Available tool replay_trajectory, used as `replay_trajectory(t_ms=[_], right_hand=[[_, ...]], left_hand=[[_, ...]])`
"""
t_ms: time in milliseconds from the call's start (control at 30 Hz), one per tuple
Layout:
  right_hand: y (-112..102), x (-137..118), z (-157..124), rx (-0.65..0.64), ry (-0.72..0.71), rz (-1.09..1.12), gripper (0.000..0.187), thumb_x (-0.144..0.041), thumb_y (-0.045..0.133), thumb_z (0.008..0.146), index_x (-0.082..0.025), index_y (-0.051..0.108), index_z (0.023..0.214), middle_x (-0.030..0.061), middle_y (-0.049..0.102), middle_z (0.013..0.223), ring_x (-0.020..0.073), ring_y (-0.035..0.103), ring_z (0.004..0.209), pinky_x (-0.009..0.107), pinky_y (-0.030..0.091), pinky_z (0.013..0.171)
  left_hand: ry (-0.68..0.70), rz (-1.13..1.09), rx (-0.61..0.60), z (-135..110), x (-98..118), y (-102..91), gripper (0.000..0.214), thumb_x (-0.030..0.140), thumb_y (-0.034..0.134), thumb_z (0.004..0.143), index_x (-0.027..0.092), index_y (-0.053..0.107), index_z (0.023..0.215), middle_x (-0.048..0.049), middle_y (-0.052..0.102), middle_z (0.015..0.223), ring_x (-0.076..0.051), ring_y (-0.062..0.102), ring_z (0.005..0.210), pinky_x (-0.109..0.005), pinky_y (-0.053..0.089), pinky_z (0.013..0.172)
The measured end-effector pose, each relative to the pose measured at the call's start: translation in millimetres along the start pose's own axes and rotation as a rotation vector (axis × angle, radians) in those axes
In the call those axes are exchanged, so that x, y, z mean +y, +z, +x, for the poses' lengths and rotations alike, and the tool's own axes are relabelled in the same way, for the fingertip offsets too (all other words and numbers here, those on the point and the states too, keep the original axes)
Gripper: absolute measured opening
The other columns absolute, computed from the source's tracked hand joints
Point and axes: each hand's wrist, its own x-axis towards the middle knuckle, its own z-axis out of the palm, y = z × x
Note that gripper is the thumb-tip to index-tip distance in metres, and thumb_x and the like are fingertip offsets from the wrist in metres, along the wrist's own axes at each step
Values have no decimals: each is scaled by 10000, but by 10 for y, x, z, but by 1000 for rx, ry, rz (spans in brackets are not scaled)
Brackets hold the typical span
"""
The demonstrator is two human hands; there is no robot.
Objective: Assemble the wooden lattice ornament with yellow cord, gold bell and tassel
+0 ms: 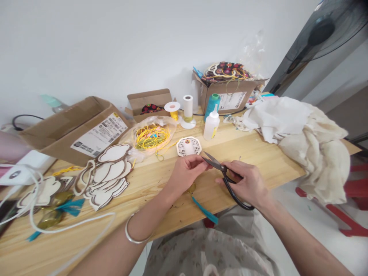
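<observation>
My right hand (247, 180) is wrapped round the black handles of a pair of scissors (230, 184), whose blades point left and look slightly parted. The blade tips reach the fingers of my left hand (188, 168), which is closed in a pinch; whatever it holds is too small to make out. Just beyond the left hand lies a pale wooden plaque (189, 147) with a cut-out lattice border and a small coloured motif. Below my hands, a teal tassel (205, 211) hangs over the table edge, near a round yellowish piece (191, 188) partly hidden by my left wrist.
Wooden cloud-shaped cutouts (110, 174) are piled at left beside an open carton (77, 130). Yellow cord (152, 138) lies in a plastic bag. A glue bottle (211, 125), a teal thread cone (212, 105) and a filled box (227, 96) stand behind. Cream cloth (313, 145) drapes at right.
</observation>
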Motion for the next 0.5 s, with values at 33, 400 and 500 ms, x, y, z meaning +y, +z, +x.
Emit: replay_trajectory(t_ms=[33,400,500], right_hand=[[0,0,-1,-1,-1,1,230,-266,611,675,-154,629,875,-30,420,541,106,420,494,209,349,494],[10,6,-8,5,-4,5,209,-267,611,677,-164,630,858,-35,412,530,100,412,482,204,340,478],[9,2,-4,7,-2,12,200,-262,608,680,-162,634,851,-40,398,520,97,402,471,202,335,469]], left_hand=[[0,2,0,-1,3,0,153,241,613,685,134,670,778,-33,693,733,-142,621,732,-251,476,727],[-8,4,5,0,4,12,163,259,615,676,137,671,769,-37,692,732,-157,625,740,-272,483,735],[-13,3,7,1,3,10,155,258,619,673,136,669,755,-38,692,726,-156,625,730,-270,483,729]])
